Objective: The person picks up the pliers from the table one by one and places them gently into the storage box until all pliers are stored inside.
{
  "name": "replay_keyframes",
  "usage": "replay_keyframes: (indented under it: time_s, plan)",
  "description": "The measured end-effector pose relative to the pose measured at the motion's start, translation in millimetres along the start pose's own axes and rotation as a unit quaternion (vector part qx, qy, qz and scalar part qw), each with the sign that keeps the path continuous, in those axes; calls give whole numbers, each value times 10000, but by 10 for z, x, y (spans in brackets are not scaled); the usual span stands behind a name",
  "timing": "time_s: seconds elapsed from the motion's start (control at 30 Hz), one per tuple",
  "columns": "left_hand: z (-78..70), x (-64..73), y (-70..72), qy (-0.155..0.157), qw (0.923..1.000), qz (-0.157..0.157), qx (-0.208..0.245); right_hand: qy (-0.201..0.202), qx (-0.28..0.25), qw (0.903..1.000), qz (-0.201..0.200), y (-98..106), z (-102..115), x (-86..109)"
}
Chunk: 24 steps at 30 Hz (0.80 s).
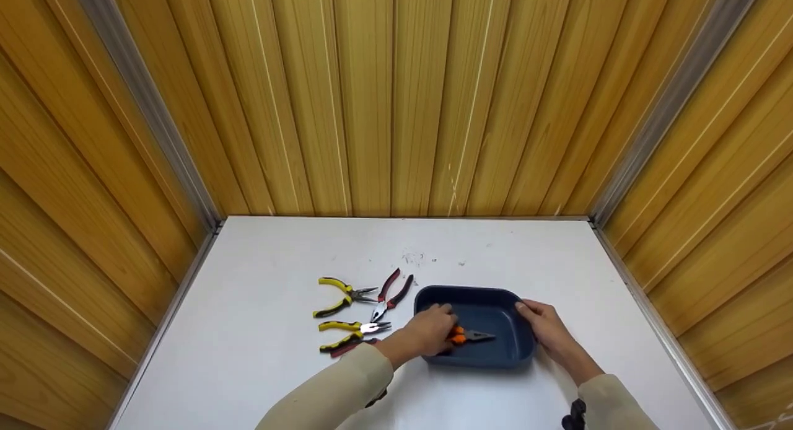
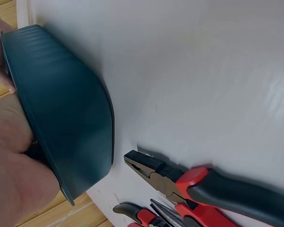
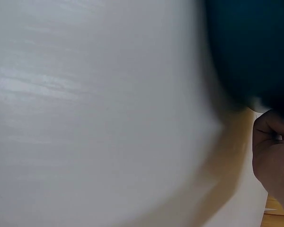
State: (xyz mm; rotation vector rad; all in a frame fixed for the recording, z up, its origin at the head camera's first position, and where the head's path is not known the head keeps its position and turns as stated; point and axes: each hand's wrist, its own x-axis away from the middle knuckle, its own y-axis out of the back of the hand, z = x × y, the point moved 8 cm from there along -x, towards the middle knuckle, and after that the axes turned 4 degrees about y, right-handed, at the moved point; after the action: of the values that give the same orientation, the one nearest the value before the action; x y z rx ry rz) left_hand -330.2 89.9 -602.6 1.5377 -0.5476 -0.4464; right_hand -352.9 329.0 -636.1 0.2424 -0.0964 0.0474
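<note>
A dark blue rectangular bin (image 1: 515, 338) stands on the table. My left hand (image 1: 430, 328) reaches over its left wall and grips the orange handles of long-nose pliers (image 1: 476, 335) inside; their metal jaws point right above the bin floor. Part of the handles is hidden by the fingers. My right hand (image 1: 548, 328) holds the bin's right rim, thumb on top. The left wrist view shows the bin's outer wall (image 2: 71, 109) with the left hand (image 2: 19, 165) over its edge. In the right wrist view the right hand (image 3: 274, 146) is at the bin's side.
Left of the bin lie yellow-and-black pliers (image 1: 355, 295), red-and-black pliers (image 1: 381, 306) with spread handles, and a second yellow-and-black pair (image 1: 372, 328). Beneath that last pair shows a red handle (image 1: 344, 350). Wood-patterned walls (image 1: 372, 108) enclose the white table (image 1: 248, 355).
</note>
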Motion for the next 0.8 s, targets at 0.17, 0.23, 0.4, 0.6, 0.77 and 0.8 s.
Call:
replay_keyframes:
  time_s: [0.17, 0.23, 0.4, 0.6, 0.77, 0.8]
  plan:
    - [1, 15, 20, -143, 9998, 41, 107, 87, -66, 9999, -12, 0, 20, 8]
    - [-6, 22, 34, -223, 9996, 76, 170, 121, -48, 9999, -9, -2, 25, 9]
    - [-34, 42, 110, -436, 9984, 162, 333, 104, 37, 9999, -66, 0, 21, 13]
    - [-18, 75, 278, -615, 9974, 88, 354, 59, 64, 9999, -92, 2, -1, 13]
    - [47, 129, 362, -639, 9966, 83, 516, 103, 96, 9999, -76, -1, 15, 11]
    - [62, 142, 368, -626, 9964, 104, 569, 109, 99, 9999, -65, -2, 16, 7]
